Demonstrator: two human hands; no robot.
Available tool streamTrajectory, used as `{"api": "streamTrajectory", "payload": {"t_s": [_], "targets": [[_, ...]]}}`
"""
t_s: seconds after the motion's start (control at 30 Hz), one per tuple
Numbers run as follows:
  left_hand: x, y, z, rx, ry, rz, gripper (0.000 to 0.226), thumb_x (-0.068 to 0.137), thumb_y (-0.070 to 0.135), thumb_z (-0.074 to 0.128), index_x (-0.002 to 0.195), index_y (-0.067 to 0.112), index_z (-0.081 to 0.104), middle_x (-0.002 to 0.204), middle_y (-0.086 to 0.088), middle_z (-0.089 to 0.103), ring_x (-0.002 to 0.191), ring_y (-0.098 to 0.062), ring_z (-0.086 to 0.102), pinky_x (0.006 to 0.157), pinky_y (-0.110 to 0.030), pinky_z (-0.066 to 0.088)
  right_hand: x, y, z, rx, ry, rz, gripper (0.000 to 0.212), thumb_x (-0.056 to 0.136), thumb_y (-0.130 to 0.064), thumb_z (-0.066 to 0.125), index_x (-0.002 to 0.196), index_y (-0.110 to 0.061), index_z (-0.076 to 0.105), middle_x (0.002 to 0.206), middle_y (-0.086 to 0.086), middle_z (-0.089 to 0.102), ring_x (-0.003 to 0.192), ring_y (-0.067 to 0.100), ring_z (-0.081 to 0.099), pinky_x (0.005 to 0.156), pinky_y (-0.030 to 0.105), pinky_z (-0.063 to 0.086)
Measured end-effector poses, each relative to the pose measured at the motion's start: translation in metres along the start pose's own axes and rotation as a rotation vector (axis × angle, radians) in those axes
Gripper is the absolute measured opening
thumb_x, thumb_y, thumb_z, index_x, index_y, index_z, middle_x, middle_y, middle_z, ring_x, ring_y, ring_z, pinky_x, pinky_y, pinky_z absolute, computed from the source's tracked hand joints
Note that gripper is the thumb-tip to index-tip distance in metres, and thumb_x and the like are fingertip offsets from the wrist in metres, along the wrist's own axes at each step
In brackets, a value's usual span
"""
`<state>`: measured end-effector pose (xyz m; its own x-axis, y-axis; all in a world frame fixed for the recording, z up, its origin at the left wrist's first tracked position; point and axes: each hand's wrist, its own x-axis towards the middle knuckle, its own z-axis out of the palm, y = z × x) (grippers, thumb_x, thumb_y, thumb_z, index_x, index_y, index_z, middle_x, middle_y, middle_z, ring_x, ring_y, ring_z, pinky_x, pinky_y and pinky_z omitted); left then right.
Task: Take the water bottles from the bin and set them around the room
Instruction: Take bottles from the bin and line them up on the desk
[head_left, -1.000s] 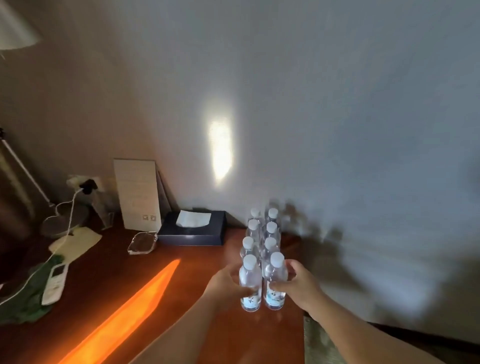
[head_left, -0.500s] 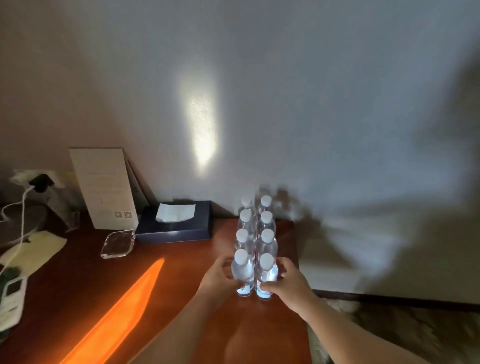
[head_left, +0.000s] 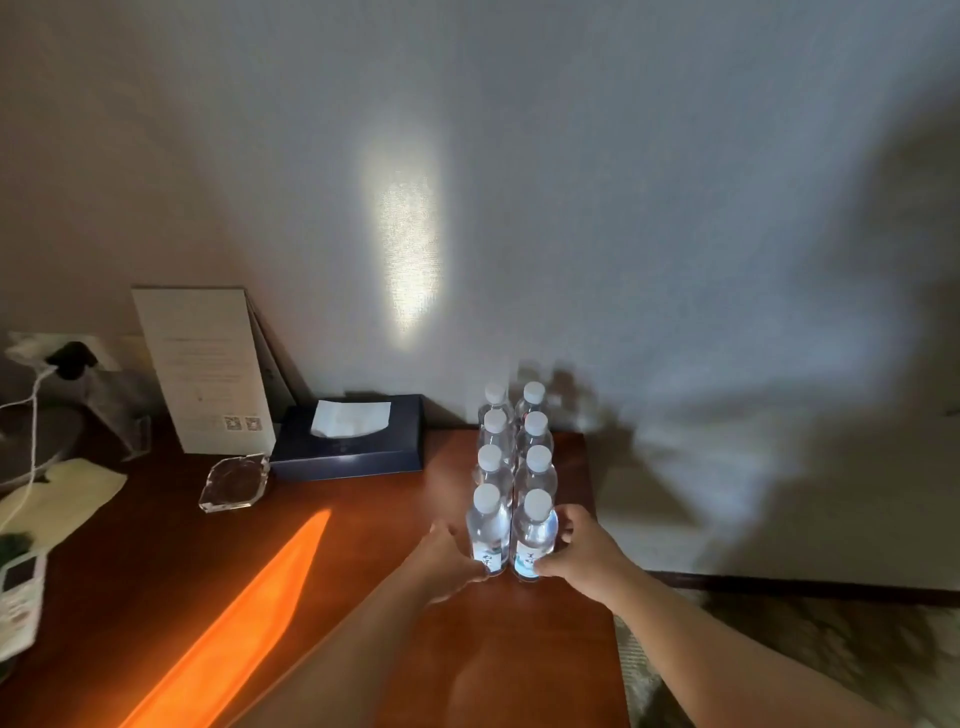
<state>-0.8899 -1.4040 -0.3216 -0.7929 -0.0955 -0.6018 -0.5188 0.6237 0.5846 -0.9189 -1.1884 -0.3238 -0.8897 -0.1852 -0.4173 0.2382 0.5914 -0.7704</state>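
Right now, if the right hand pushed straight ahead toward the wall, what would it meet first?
The right hand already grips the nearest right-column bottle. Pushed ahead, that bottle would probably bump the next bottle in its column; the gap between them looks tiny.

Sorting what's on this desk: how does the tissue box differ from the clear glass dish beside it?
The tissue box is dark blue and opaque; the glass dish is clear, showing the wood beneath. The box is larger and rectangular, the dish smaller with angled edges. White tissue shows in the box; the dish looks empty. Both rest on the desk.
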Motion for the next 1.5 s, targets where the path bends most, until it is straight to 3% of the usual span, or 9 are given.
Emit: {"api": "streamTrajectory", "payload": {"t_s": [0.07, 0.17, 0.43, 0.57, 0.93, 1.1, 1.23, 1.4, 1.5], "targets": [[-0.013, 0.007, -0.006, 0.101, -0.132, -0.042, 0.037, 0.094, 0.03, 0.066, 0.121, 0.005, 0.059, 0.111, -0.011, 0.07, 0.09, -0.02, 0.07, 0.07, -0.025, 0.059, -0.004, 0.001, -0.006, 0.006, 0.014, 0.01, 0.067, 0.075, -0.02, 0.082, 0.132, -0.022, 0.047, 0.126, -0.003, 0.057, 0.113, 0.013, 0.055, 0.086, 0.026, 0.044], [-0.035, 0.026, -0.007, 0.147, -0.282, 0.028, 0.036, 0.102, 0.032, 0.052, 0.121, 0.004, 0.063, 0.115, -0.01, 0.072, 0.097, -0.021, 0.072, 0.082, -0.032, 0.06, -0.011, 0.002, -0.021, 0.086, 0.128, 0.049, 0.059, 0.082, -0.021, 0.072, 0.135, -0.021, 0.048, 0.125, 0.0, 0.059, 0.107, 0.018, 0.061, 0.08, 0.027, 0.05], [-0.1, 0.133, 0.034, -0.173, -0.133, 0.383, 0.012, 0.101, 0.02, 0.051, 0.102, 0.014, 0.062, 0.085, -0.001, 0.067, 0.068, -0.015, 0.069, 0.064, -0.026, 0.054, -0.068, -0.005, -0.098, 0.37, 0.367, 0.064, 0.032, 0.09, -0.009, 0.063, 0.122, -0.013, 0.06, 0.09, 0.003, 0.063, 0.081, 0.024, 0.062, 0.077, 0.04, 0.055], [-0.132, 0.199, 0.089, -0.31, -0.087, 0.472, 0.011, 0.099, 0.021, 0.054, 0.096, 0.015, 0.063, 0.077, 0.0, 0.065, 0.057, -0.013, 0.064, 0.054, -0.022, 0.047, -0.138, 0.016, -0.163, 0.575, 0.462, 0.046, 0.014, 0.095, -0.013, 0.056, 0.107, -0.016, 0.063, 0.099, 0.012, 0.065, 0.091, 0.03, 0.068, 0.069, 0.034, 0.052], [-0.274, 0.357, 0.341, -0.469, -0.19, 0.543, 0.059, 0.106, 0.048, 0.027, 0.083, 0.01, 0.065, 0.073, -0.006, 0.06, 0.066, -0.021, 0.057, 0.058, -0.029, 0.044, -0.389, 0.192, -0.361, 0.685, 0.813, 0.043, 0.013, 0.096, -0.02, 0.054, 0.086, -0.019, 0.063, 0.085, 0.001, 0.064, 0.072, 0.017, 0.063, 0.056, 0.026, 0.05], [-0.35, 0.417, 0.467, -0.45, -0.346, 0.584, 0.058, 0.107, 0.047, 0.027, 0.075, 0.01, 0.061, 0.068, -0.007, 0.06, 0.065, -0.021, 0.057, 0.058, -0.029, 0.044, -0.507, 0.285, -0.431, 0.717, 1.0, 0.138, 0.012, 0.102, -0.025, 0.051, 0.094, -0.02, 0.059, 0.089, 0.003, 0.065, 0.074, 0.017, 0.064, 0.059, 0.027, 0.053], [-0.397, 0.467, 0.557, -0.368, -0.451, 0.656, 0.056, 0.107, 0.043, 0.027, 0.074, 0.01, 0.058, 0.066, -0.008, 0.059, 0.067, -0.023, 0.057, 0.063, -0.032, 0.047, -0.582, 0.345, -0.475, 0.824, 1.165, 0.205, 0.016, 0.099, -0.019, 0.056, 0.085, -0.012, 0.062, 0.077, 0.005, 0.062, 0.062, 0.018, 0.06, 0.052, 0.026, 0.047], [-0.434, 0.534, 0.656, -0.32, -0.606, 0.664, 0.056, 0.107, 0.043, 0.028, 0.069, 0.011, 0.054, 0.064, -0.008, 0.055, 0.066, -0.021, 0.053, 0.063, -0.031, 0.044, -0.633, 0.404, -0.533, 0.882, 1.294, 0.292, 0.014, 0.098, -0.019, 0.057, 0.097, -0.008, 0.066, 0.083, 0.007, 0.064, 0.064, 0.019, 0.061, 0.052, 0.026, 0.048], [-0.435, 0.583, 0.711, -0.282, -0.675, 0.675, 0.05, 0.108, 0.034, 0.03, 0.07, 0.009, 0.053, 0.071, -0.012, 0.055, 0.069, -0.023, 0.052, 0.068, -0.033, 0.044, -0.647, 0.435, -0.577, 0.885, 1.335, 0.338, 0.017, 0.098, -0.017, 0.055, 0.086, -0.009, 0.064, 0.076, 0.006, 0.06, 0.061, 0.019, 0.058, 0.051, 0.026, 0.045]]}}
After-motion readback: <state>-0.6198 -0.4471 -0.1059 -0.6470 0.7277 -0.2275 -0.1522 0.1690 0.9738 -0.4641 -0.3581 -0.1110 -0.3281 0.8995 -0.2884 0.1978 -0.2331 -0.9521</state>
